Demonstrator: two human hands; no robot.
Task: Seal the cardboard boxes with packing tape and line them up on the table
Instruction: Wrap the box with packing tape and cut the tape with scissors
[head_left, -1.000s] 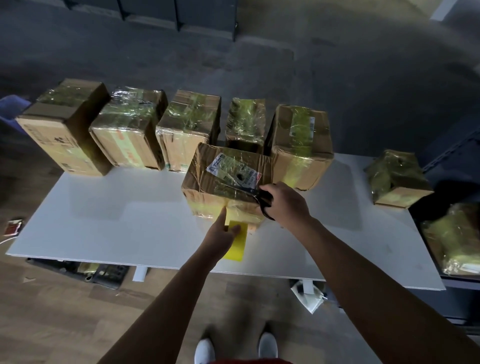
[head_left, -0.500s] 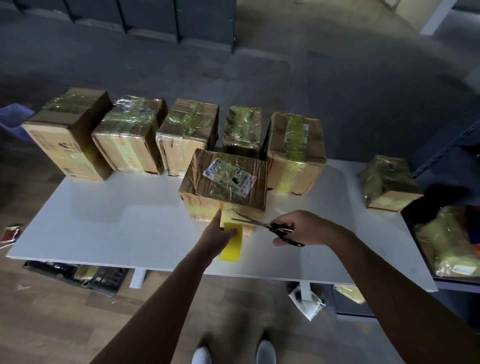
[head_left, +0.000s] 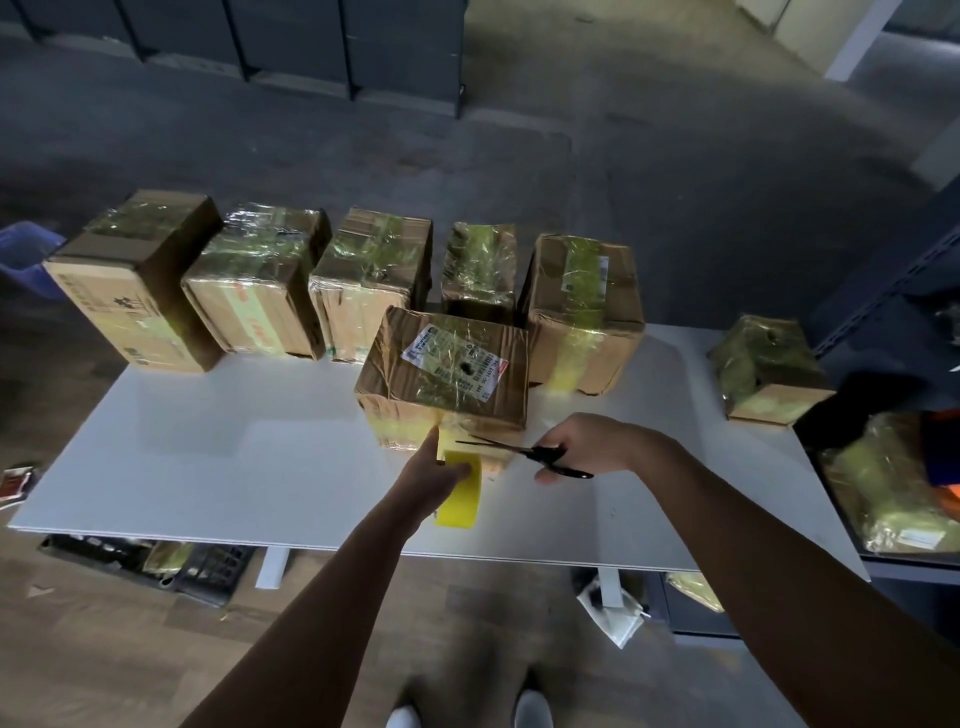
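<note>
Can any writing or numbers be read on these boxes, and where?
Nothing reads clearly.
White shipping label on the nearest brown cardboard box: print, barcode too blurred.
Far-left brown cardboard box: dark side print, blurred.
Second brown box from left: red side lettering, blurred.

A storeroom or warehouse: concrete floor (head_left: 675, 171), grey metal cabinets (head_left: 291, 41) (dimly lit), taped cartons (head_left: 260, 280).

Box (head_left: 447, 374) before row of boxes (head_left: 363, 280)
</note>
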